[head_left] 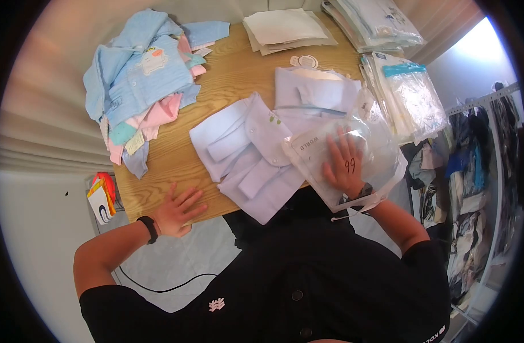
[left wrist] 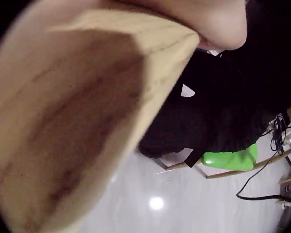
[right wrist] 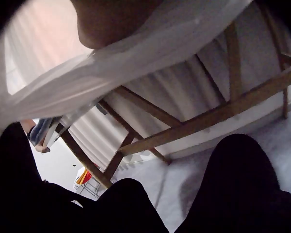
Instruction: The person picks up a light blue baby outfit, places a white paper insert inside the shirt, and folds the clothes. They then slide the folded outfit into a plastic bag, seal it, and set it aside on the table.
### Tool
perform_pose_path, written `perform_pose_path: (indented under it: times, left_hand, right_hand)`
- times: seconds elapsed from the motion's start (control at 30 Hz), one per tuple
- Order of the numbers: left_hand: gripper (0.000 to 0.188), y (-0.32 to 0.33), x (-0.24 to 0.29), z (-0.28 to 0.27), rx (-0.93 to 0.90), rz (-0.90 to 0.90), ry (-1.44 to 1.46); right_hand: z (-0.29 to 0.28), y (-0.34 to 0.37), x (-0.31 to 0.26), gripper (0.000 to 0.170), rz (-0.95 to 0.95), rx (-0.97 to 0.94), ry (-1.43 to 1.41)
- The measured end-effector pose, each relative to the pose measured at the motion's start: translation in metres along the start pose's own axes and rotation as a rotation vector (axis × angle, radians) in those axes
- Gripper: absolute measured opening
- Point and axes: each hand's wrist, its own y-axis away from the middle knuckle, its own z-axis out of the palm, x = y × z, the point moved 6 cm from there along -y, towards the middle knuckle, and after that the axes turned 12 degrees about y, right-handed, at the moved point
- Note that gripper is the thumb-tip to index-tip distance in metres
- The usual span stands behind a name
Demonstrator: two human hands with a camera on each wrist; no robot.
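Observation:
My left hand (head_left: 176,212) rests flat on the table's front edge with its fingers spread; part of it (left wrist: 213,19) shows at the top of the left wrist view. On the right, my right hand (head_left: 345,163) shows through a clear plastic bag (head_left: 313,166), fingers spread and holding nothing visible; whether it is inside or under the bag is hard to tell. Plastic (right wrist: 150,58) also hangs around it in the right wrist view. Pale lavender folded clothes (head_left: 265,134) lie between the hands, and another pale piece (head_left: 330,94) lies behind, partly under the bag.
Blue, pink and green baby clothes (head_left: 136,80) are heaped at the table's (head_left: 228,74) back left. White sheets (head_left: 288,28) lie at the back, with packaged items (head_left: 382,26) and plastic bags (head_left: 410,94) at the right. A clothes rack (head_left: 473,166) stands beyond the table.

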Motion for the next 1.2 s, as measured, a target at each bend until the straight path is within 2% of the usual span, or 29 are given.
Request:
perform_pose_path:
  times: [0.33, 0.43, 0.7, 0.93, 1.03, 1.07, 1.13, 1.2]
  left_hand:
    - [0.066, -0.001, 0.002, 0.006, -0.054, 0.106, -0.022]
    - [0.065, -0.005, -0.001, -0.002, -0.091, 0.080, 0.068]
    - [0.062, -0.002, -0.002, 0.004, -0.086, 0.095, -0.019]
    - [0.065, -0.006, -0.004, 0.011, -0.223, -0.004, 0.017]
    - [0.066, 0.011, 0.021, 0.071, -0.113, -0.226, -0.550]
    - [0.055, 0.001, 0.054, 0.088, 0.001, -0.385, 0.047]
    - [0.048, -0.031, 0.134, 0.121, 0.189, -0.052, 0.147]
    - [0.046, -0.047, 0.133, 0.189, 0.451, -0.501, 0.403]
  right_hand:
    - [-0.003, -0.001, -0.002, 0.070, 0.018, -0.041, -0.028]
    - [-0.006, -0.002, -0.003, 0.070, 0.018, -0.029, -0.038]
    - [-0.002, -0.001, 0.002, 0.070, 0.037, -0.032, -0.065]
    - [0.000, 0.001, 0.006, 0.071, 0.044, -0.023, -0.127]
    - [0.000, 0.002, 0.010, 0.070, 0.072, -0.042, -0.154]
    - [0.001, 0.001, 0.009, 0.070, 0.076, -0.047, -0.163]
    - [0.004, 0.000, 0.011, 0.069, 0.064, -0.047, -0.159]
    - [0.006, -0.001, 0.012, 0.068, 0.057, -0.060, -0.161]
